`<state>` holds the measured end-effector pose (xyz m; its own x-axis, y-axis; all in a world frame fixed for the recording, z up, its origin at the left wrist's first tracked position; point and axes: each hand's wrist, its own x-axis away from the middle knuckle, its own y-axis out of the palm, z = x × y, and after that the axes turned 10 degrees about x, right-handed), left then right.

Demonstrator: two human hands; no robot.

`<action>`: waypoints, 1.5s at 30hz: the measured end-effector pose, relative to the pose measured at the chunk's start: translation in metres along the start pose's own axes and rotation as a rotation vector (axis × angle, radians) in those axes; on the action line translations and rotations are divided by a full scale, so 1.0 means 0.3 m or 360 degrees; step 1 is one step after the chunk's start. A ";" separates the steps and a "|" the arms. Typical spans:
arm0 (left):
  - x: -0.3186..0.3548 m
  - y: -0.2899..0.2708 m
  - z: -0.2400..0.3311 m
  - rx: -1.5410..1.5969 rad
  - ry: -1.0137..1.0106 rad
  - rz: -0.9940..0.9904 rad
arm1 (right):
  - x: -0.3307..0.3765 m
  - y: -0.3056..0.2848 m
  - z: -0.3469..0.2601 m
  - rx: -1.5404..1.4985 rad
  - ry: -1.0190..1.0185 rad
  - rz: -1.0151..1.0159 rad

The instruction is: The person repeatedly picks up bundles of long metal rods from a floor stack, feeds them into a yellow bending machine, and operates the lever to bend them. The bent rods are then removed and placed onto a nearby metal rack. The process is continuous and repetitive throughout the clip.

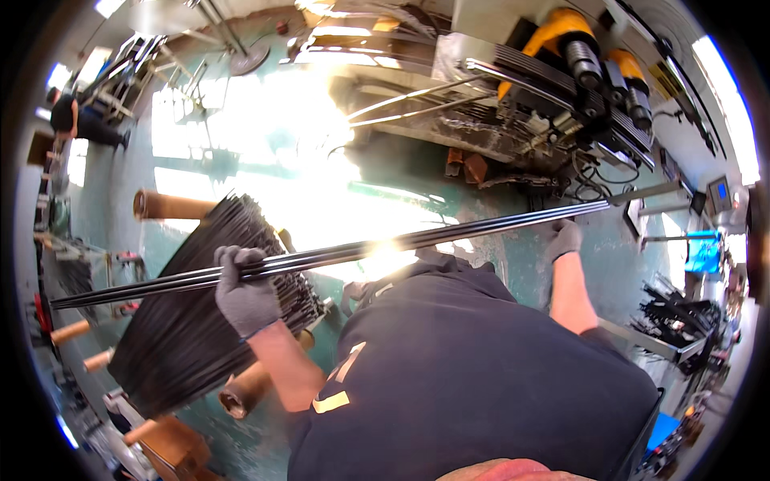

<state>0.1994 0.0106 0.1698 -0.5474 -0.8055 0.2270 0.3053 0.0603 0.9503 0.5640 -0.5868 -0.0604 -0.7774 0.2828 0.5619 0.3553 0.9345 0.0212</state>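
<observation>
Several long, thin black rods (pixel 433 237) lie across in front of my body in a loose bundle, slanting up to the right. My left hand (pixel 247 293), in a grey glove, is closed round them left of the middle. Close under their right end is my right hand (pixel 567 238), also gloved in grey; it looks curled at the rods, with its fingers partly hidden. Below and beyond my left hand, a large stack of similar black rods (pixel 180 329) rests across supports with brown cardboard tubes (pixel 178 205) around it.
A machine with orange and black motors (pixel 573 44) stands at the far right. More black pieces fill a metal-edged rack (pixel 678 345) at the right. A blue bin (pixel 703 252) is near it. Another person (pixel 72 120) stands far left. A cardboard box (pixel 172 449) sits lower left.
</observation>
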 end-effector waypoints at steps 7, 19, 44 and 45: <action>-0.033 0.135 -0.603 -0.0388 -0.0520 -0.0243 | 0.468 0.442 -0.259 -0.1006 0.0400 -0.0725; -0.671 0.307 -0.526 -0.0309 -0.0692 -0.0775 | 0.009 0.210 -0.669 -0.0914 -0.0107 0.0290; -1.201 0.397 -1.559 -0.0644 -0.0862 -0.0285 | -0.403 0.737 -0.977 -0.1162 -0.0559 0.0088; -1.191 0.397 -1.594 -0.0699 -0.0856 -0.0298 | -0.386 0.755 -0.986 -0.1176 -0.0529 0.0153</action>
<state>0.8042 0.0237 0.1001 -0.8948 -0.3701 0.2497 0.3921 -0.3841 0.8359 0.8882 -0.4718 0.1240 -0.7983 0.5122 0.3167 0.5885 0.5520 0.5908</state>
